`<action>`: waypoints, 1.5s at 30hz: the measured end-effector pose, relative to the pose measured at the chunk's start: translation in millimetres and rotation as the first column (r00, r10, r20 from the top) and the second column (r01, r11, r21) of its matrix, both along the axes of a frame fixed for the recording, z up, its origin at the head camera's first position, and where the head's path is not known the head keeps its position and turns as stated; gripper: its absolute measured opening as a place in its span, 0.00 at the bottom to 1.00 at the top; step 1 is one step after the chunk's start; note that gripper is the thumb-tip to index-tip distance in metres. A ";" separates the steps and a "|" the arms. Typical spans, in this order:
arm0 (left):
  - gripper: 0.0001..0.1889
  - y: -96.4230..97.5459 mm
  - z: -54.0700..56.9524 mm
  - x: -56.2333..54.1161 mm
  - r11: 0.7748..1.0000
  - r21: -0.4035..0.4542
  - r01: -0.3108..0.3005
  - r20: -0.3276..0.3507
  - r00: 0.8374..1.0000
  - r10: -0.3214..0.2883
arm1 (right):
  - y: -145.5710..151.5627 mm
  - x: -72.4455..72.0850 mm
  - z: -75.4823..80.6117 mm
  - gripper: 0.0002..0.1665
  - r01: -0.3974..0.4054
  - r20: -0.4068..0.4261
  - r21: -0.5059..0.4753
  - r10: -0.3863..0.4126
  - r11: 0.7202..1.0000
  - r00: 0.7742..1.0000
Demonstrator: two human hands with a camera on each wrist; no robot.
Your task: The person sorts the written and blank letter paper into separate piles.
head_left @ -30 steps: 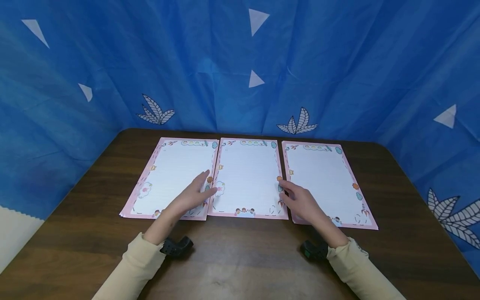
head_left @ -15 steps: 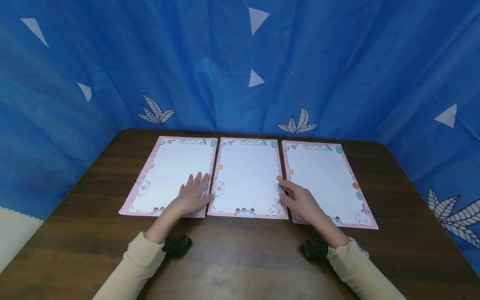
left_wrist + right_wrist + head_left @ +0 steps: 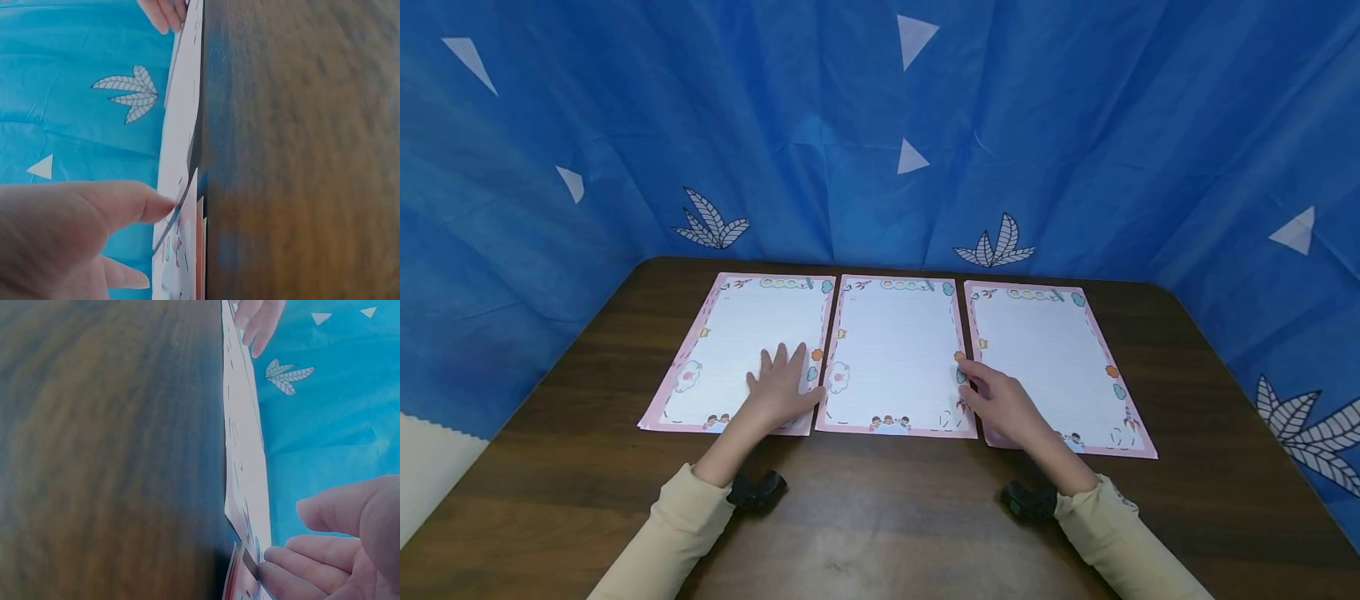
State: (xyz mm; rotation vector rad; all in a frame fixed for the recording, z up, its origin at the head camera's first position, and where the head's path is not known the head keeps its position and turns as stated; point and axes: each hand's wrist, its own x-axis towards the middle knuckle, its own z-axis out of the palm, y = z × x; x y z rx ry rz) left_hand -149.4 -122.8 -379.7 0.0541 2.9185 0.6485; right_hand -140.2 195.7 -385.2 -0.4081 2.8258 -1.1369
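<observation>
Three pads of pink-bordered writing paper lie side by side: a left pad (image 3: 737, 321), a middle pad (image 3: 895, 350) and a right pad (image 3: 1045, 350). My left hand (image 3: 777, 393) rests on the lower right of the left pad, fingers spread, its thumb reaching the gap beside the middle pad. In the left wrist view that thumb (image 3: 128, 203) touches the paper near the gap. My right hand (image 3: 1003, 406) is over the right pad's left edge, its loosely bent fingertips at the middle pad's right border. In the right wrist view its fingers (image 3: 312, 565) hold nothing visible.
The pads lie on a dark brown wooden table (image 3: 880, 508). Behind it hangs a blue cloth (image 3: 820, 167) with white triangles and leaf prints. Black wrist devices (image 3: 758, 492) sit under both forearms.
My left hand has flattened and spread its fingers, shifting slightly left. The left pad has moved a little left and away from me, widening its gap. My right hand is still.
</observation>
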 end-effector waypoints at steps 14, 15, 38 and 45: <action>0.39 -1.6 -1.9 0.4 1.000 0.027 0.005 -0.155 0.988 0.000 | -0.4 0.2 -0.6 0.27 0.008 0.006 -0.008 -0.008 1.000 1.000; 0.38 -1.5 -2.4 0.1 1.000 0.031 0.005 -0.172 0.985 0.001 | -0.3 0.3 -0.7 0.27 0.011 0.009 -0.011 -0.011 1.000 1.000; 0.29 5.1 15.4 -1.7 0.510 0.831 -0.222 0.280 0.959 -0.038 | -1.0 -1.0 -1.6 0.28 0.007 0.009 -0.021 -0.007 1.000 1.000; 0.30 1.8 24.3 0.3 0.515 0.822 -0.243 0.317 0.947 -0.059 | -0.5 -1.4 -1.4 0.27 0.006 0.007 -0.010 -0.006 1.000 1.000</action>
